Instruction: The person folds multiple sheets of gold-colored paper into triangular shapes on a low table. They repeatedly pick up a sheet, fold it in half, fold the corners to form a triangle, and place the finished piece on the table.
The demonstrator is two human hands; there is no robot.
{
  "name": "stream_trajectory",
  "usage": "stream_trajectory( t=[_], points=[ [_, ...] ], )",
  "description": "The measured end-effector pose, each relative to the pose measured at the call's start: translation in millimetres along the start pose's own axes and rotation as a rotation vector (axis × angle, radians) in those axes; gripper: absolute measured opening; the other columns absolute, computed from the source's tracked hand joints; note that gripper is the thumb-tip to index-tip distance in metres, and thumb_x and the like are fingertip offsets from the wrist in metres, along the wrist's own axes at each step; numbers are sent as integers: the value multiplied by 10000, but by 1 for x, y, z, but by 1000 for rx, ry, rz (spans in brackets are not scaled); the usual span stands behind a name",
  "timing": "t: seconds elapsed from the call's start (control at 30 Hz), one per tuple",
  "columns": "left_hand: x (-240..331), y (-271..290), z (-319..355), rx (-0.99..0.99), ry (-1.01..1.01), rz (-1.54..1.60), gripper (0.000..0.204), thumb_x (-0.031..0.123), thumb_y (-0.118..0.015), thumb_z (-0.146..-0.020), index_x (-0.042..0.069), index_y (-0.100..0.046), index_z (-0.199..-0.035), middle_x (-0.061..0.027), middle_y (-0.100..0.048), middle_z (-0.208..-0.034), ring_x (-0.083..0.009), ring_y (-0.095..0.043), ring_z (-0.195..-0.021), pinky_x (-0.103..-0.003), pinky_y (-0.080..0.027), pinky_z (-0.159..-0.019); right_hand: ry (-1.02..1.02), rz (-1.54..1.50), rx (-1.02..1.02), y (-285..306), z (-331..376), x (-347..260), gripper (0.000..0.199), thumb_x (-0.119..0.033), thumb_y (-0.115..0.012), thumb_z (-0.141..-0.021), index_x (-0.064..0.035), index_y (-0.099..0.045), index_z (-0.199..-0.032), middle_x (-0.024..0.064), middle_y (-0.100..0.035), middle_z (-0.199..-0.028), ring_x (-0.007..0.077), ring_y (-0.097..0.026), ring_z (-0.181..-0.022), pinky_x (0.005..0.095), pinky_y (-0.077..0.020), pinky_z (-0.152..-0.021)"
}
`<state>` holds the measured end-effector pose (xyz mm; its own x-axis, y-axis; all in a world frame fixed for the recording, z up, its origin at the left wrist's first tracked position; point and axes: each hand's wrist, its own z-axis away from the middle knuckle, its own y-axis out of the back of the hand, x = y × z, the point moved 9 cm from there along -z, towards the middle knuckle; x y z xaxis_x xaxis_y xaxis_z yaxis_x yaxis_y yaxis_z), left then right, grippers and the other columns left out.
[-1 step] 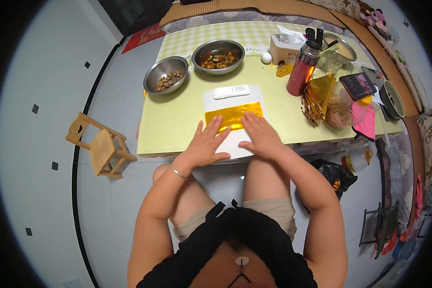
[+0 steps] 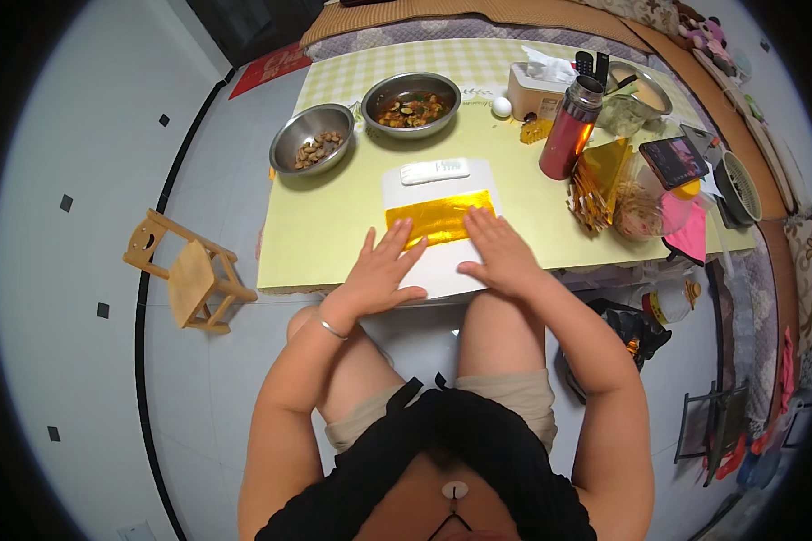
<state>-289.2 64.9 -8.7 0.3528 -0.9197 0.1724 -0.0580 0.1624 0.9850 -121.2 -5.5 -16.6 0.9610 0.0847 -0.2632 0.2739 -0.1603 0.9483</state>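
Note:
A shiny gold foil sheet [image 2: 438, 219] lies flat across a white board or sheet [image 2: 447, 272] at the table's near edge. My left hand [image 2: 383, 273] rests with spread fingers on the foil's near left part. On its right end lie the fingertips of my right hand [image 2: 502, 255], palm down and thumb stretched inward. Neither hand grips anything. Just beyond the foil, a white oblong case [image 2: 435, 171] sits on the same white sheet.
Two steel bowls, one with peanuts [image 2: 318, 150], one with food in dark liquid [image 2: 412, 110], stand at the far left. To the right are a red thermos [image 2: 568, 135], folded gold foil pieces [image 2: 594, 194], a phone [image 2: 674, 162] and a tissue box [image 2: 534, 93]. A wooden chair [image 2: 198, 278] stands left.
My right hand has slid slightly to the right along the foil, and my left hand slightly left. More of the foil's middle shows between them.

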Motion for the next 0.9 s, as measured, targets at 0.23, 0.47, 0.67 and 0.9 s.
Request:
stream_trajectory(
  t=[0.23,0.47,0.67,0.9],
  points=[
    [-55,56,-5,549,210,92,420,210,-796,-782,30,-681,-1143,-187,-649,-1238,-402,-537,-1239,-450,-430,-1067,-100,-131,430,58,2,35,334,-151,-664,-906,29,-653,-1188,255,-615,-1299,390,-603,-1169,444,-474,-1014],
    [-113,24,-60,156,558,335,441,98,-910,-619,7,-679,-984,-132,-694,-880,-267,-663,-831,-367,-531,-753,-539,-769,216,10,-27,62,465,-36,-643,-868,88,-560,-1308,159,-694,-786,226,-685,-635,349,-559,-676],
    [-108,20,-47,336,482,589,216,11,-824,-712,23,-664,-857,-86,-678,-764,-199,-642,-639,-330,-536,-626,-686,-1219,234,-10,-22,79,530,-18,-578,-948,108,-407,-1433,122,-675,-785,150,-658,-591,240,-526,-535],
    [-77,5,-13,486,644,1367,49,-39,-653,-911,0,-639,-884,-70,-682,-796,-145,-698,-715,-218,-561,-601,-717,-1456,215,-5,-22,79,195,-110,-609,-999,11,-606,-1151,105,-696,-841,142,-682,-643,222,-565,-560]
  ],
)
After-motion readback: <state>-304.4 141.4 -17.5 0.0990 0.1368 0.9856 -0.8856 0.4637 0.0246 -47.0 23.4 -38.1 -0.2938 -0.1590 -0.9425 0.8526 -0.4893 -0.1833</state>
